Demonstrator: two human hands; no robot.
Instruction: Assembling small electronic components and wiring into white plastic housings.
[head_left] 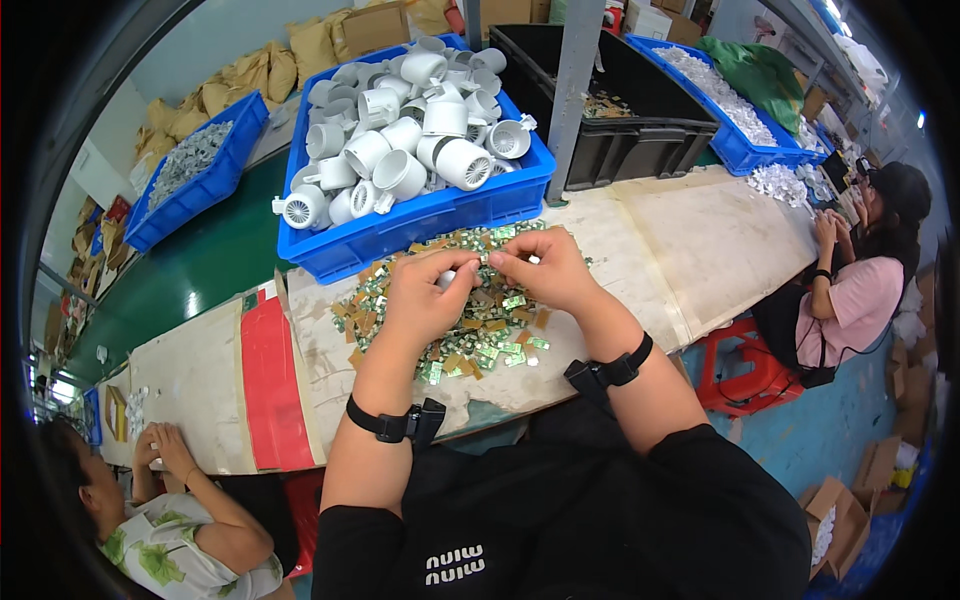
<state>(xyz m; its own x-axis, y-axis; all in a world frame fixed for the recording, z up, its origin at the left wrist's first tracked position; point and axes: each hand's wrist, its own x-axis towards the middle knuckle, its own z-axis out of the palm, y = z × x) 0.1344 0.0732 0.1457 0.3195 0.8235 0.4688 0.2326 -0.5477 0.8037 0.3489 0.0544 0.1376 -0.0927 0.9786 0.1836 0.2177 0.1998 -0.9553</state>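
Observation:
Over a loose pile of small green and tan circuit boards, my two hands meet with fingertips almost touching. My left hand is closed in a pinch, and a small white piece shows between its thumb and curled fingers. My right hand is pinched too. Between the fingertips sits a tiny piece that looks like one of the circuit boards; its details are too small to make out. Just beyond the pile stands a blue crate heaped with white plastic cup-shaped housings.
A black crate stands behind a metal post, with a blue crate of white parts farther right. Another blue crate is at left, beside the green belt. Co-workers sit left and right. Red tape crosses the worktop.

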